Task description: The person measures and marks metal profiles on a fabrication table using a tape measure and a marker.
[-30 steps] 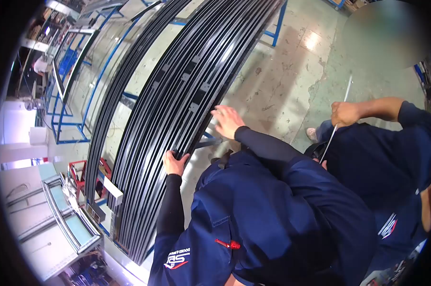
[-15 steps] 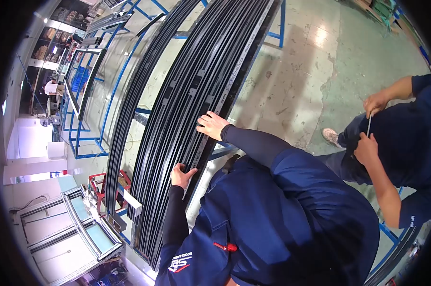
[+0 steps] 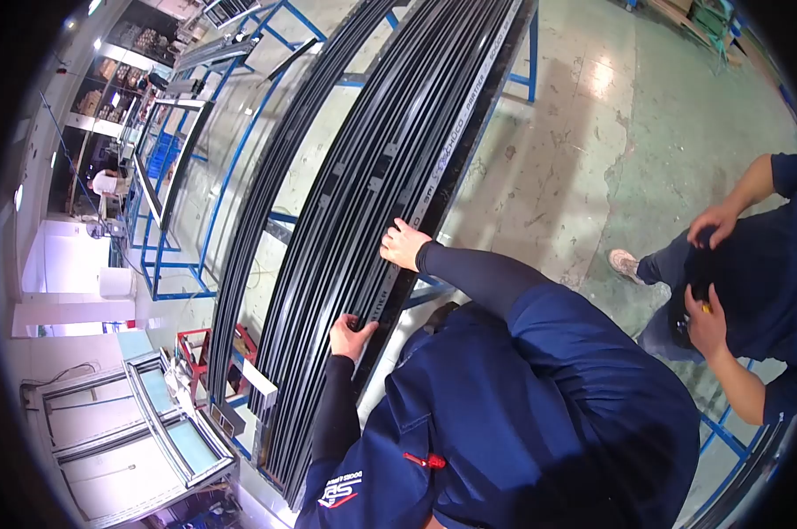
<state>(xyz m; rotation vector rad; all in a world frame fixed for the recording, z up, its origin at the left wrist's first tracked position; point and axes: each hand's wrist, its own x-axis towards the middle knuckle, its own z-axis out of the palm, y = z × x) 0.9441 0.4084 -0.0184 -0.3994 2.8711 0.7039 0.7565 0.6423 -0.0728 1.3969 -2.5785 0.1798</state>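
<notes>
Workshop with a worn concrete floor (image 3: 574, 159); blue rack (image 3: 531, 53) carries a stack of long black profiles (image 3: 389, 132) running from near left to far right. Left hand (image 3: 352, 335) is clamped over the stack's near edge, fingers curled round it. Right hand (image 3: 404, 244) lies farther along the outermost profile, which bears white lettering; its hold cannot be determined. A co-worker (image 3: 751, 264) stands at right, well apart.
</notes>
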